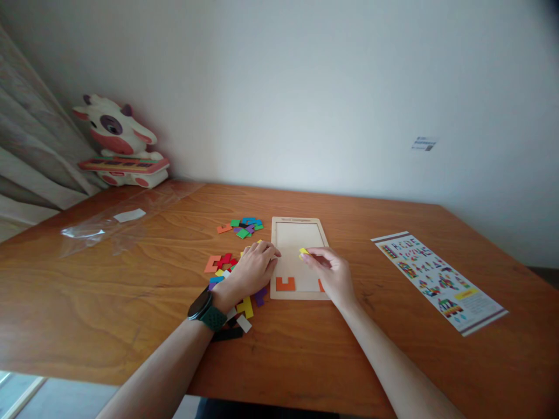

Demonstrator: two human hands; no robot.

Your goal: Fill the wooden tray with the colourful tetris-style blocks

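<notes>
Right hand (332, 272), frame centre, fingers pinched on yellow piece (303, 252) over puzzle tray (299, 228). Left hand (253, 269) fingers together, flat on tray's left edge, prob. steadying it.

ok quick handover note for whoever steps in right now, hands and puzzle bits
Left hand: rests on the left edge of the wooden tray, holding nothing visible.
Right hand: fingertips pinch a small yellow piece over the tray.
Done: an orange piece sits at the tray's near edge, another partly hidden by the right hand.
Left: most of the tray is bare; loose pieces lie left of it. Picture sheet lies to the right.
</notes>
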